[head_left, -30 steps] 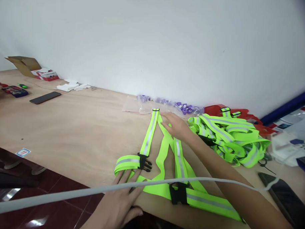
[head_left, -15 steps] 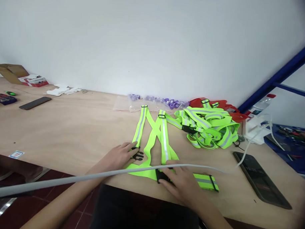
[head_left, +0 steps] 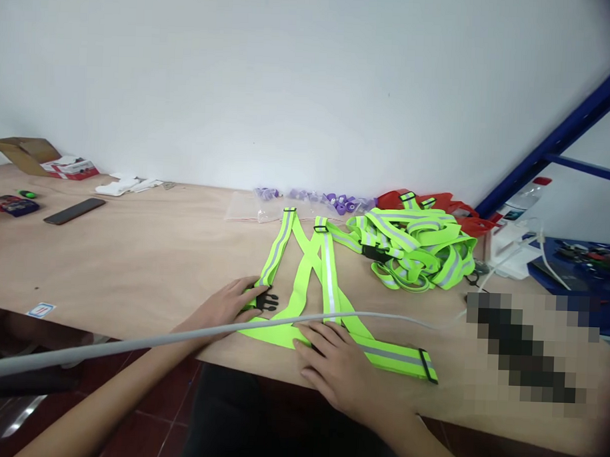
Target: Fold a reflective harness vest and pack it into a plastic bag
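Observation:
A neon-yellow reflective strap harness (head_left: 328, 276) lies spread flat on the wooden table (head_left: 148, 263), its shoulder straps crossing toward the wall. My left hand (head_left: 227, 306) rests on the left strap end beside a black buckle clip (head_left: 267, 300). My right hand (head_left: 337, 366) lies flat, fingers spread, on the waist strap near the table's front edge and covers the other buckle. A grey cable (head_left: 131, 342) crosses in front of both hands.
A heap of similar neon harnesses (head_left: 414, 249) sits at the back right, red fabric (head_left: 465, 217) behind it. Purple pieces in plastic bags (head_left: 306, 198) lie by the wall. A phone (head_left: 74, 210), a cardboard box (head_left: 35, 154) and papers are far left. A blue frame (head_left: 563, 137) stands right.
My right hand came back from the far strap ends to the waist strap near the edge. My left hand moved up to the left buckle. The view shifted right.

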The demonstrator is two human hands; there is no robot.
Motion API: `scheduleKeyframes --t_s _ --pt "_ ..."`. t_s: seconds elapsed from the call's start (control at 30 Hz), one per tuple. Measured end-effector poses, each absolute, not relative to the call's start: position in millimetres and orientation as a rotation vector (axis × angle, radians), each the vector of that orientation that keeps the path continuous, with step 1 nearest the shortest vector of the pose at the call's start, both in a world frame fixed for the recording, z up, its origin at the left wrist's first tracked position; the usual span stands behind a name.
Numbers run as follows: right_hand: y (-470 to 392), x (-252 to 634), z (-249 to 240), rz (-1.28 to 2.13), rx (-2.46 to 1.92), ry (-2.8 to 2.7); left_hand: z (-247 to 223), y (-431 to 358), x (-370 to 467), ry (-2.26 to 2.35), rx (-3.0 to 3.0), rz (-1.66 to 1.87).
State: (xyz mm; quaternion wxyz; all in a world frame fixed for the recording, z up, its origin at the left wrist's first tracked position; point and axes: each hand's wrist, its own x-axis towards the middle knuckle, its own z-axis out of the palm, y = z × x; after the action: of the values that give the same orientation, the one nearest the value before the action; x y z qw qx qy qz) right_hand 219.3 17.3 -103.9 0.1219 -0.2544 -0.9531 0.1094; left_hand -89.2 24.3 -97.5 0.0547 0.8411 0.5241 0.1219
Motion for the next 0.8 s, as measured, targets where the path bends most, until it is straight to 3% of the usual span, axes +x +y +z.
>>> scheduleKeyframes --t_s 0.23,0.57,0.8 --pt "16.2 220.0 -98.6 0.387 -0.813 -2.782 -86.4 29.7 -99.6 1.51 2.517 0.46" --pt "17.4 219.9 -98.1 0.458 -0.8 -2.755 -78.8 31.4 -103.0 1.446 2.577 0.337" --pt "16.4 220.1 -99.3 0.444 -0.824 -2.762 -99.1 15.6 -96.9 1.557 2.742 0.15"
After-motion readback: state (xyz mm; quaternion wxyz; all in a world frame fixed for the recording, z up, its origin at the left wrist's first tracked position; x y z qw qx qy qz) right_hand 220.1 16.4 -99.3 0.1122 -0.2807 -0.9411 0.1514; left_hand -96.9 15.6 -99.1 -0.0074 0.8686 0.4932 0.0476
